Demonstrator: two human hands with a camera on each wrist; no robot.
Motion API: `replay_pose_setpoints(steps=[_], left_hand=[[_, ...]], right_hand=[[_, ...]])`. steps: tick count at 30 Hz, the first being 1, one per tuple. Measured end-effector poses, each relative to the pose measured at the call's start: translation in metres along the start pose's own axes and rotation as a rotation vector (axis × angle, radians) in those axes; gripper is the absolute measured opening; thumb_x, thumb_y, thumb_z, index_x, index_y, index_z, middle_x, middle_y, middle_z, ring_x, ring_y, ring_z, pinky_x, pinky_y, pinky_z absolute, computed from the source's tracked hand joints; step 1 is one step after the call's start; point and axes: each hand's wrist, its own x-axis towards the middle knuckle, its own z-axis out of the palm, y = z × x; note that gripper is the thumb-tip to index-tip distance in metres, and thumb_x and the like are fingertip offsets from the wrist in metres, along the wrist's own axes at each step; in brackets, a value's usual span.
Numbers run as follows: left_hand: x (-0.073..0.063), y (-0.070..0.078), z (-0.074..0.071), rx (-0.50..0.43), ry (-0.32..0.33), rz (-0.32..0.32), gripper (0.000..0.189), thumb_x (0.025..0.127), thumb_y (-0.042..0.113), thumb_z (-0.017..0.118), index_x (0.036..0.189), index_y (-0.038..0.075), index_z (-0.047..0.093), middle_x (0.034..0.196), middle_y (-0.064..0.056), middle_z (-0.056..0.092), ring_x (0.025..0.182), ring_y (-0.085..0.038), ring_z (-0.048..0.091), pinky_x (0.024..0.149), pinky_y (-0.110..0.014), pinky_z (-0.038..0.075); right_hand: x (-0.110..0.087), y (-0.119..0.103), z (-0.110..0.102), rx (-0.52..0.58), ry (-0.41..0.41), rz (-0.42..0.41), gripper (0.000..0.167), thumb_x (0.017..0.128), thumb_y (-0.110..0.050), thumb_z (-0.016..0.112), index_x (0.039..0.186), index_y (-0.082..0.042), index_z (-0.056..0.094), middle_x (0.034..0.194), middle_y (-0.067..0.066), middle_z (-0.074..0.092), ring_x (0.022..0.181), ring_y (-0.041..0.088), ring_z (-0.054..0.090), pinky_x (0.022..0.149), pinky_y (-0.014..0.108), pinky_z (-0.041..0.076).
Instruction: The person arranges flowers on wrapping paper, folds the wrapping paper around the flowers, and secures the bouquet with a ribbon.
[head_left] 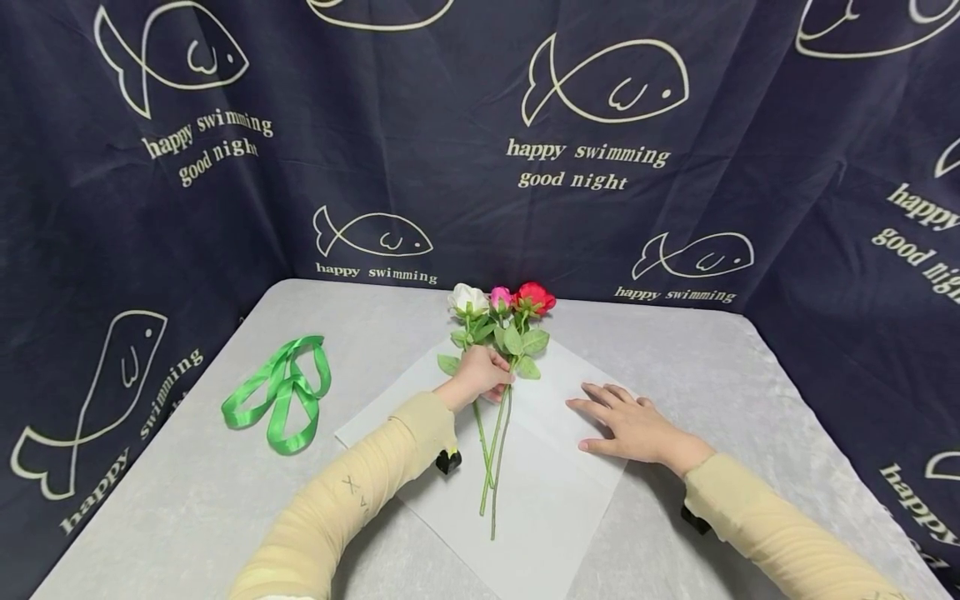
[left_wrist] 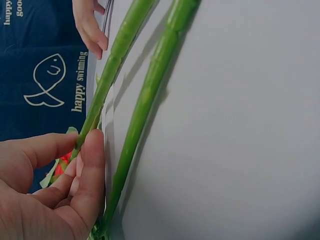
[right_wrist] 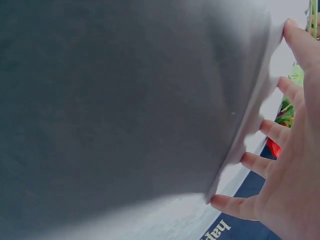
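A white rose [head_left: 468, 300], a pink rosebud [head_left: 501, 297] and a red rose [head_left: 536, 298] lie side by side, blooms at the table's far edge. Their long stems cross on a white sheet of paper [head_left: 555, 500], set cornerwise. Just below the leaves, my left hand [head_left: 483, 372] pinches a stem between thumb and fingers. In the left wrist view that green stem [left_wrist: 112, 70] is raised, while another stem [left_wrist: 145, 102] runs beside it outside the grip. My right hand [head_left: 626, 425] spreads its fingers over the paper's right corner, fingertips [right_wrist: 267, 127] along the paper's edge.
Green ribbon [head_left: 292, 444] lies in loose loops on the left of the grey table [head_left: 172, 500]. Dark blue cloth [head_left: 480, 225] printed with fish hangs behind the table and along its sides.
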Motion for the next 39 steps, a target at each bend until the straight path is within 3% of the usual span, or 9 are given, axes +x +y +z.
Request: replay_pose_setpoints(steps=[10,16,20,24,31,39], left_hand=[[-0.003,0.002,-0.005,-0.004,0.004,0.007,0.013,0.077,-0.001,0.073,0.087,-0.001,0.064,0.068,-0.013,0.064,0.051,-0.018,0.062,0.052,-0.032,0.056],[-0.008,0.004,-0.012,0.011,-0.015,0.033,0.012,0.079,-0.003,0.070,0.089,-0.002,0.063,0.071,-0.011,0.062,0.056,-0.019,0.062,0.053,-0.031,0.056],[-0.018,0.008,-0.017,0.062,-0.034,0.080,0.018,0.078,-0.004,0.068,0.096,-0.004,0.064,0.072,-0.009,0.060,0.064,-0.027,0.065,0.054,-0.031,0.056],[-0.030,0.010,-0.023,0.172,-0.047,0.170,0.023,0.078,-0.002,0.069,0.100,-0.005,0.064,0.076,-0.006,0.061,0.064,-0.028,0.064,0.055,-0.032,0.056],[-0.064,0.006,-0.029,0.433,-0.073,0.425,0.026,0.078,0.005,0.072,0.102,-0.003,0.065,0.082,-0.004,0.064,0.071,-0.011,0.056,0.063,-0.021,0.048],[-0.110,-0.009,-0.035,0.674,-0.144,0.659,0.039,0.080,0.013,0.073,0.115,0.001,0.060,0.101,-0.006,0.065,0.092,-0.019,0.059,0.082,-0.030,0.049]], right_hand=[[0.001,-0.005,-0.004,-0.039,0.055,-0.047,0.068,0.083,-0.067,0.052,0.140,-0.032,0.043,0.149,0.008,0.036,0.131,0.043,0.035,0.091,0.070,0.033],[0.004,-0.011,-0.011,-0.052,0.114,-0.127,0.069,0.081,-0.061,0.060,0.140,-0.027,0.045,0.144,0.010,0.042,0.131,0.039,0.038,0.091,0.067,0.037],[0.007,-0.015,-0.016,-0.025,0.165,-0.206,0.068,0.080,-0.053,0.067,0.138,-0.022,0.048,0.141,0.013,0.046,0.128,0.037,0.042,0.095,0.061,0.039],[0.009,-0.024,-0.020,0.017,0.206,-0.278,0.065,0.080,-0.043,0.072,0.135,-0.016,0.050,0.137,0.016,0.049,0.126,0.035,0.045,0.100,0.055,0.039],[0.002,-0.047,-0.022,0.048,0.251,-0.390,0.059,0.079,-0.033,0.074,0.129,-0.010,0.054,0.132,0.014,0.053,0.121,0.029,0.050,0.100,0.046,0.042],[-0.018,-0.072,-0.018,0.109,0.251,-0.488,0.053,0.080,-0.032,0.074,0.126,-0.013,0.055,0.130,0.008,0.054,0.120,0.023,0.051,0.098,0.041,0.044]])
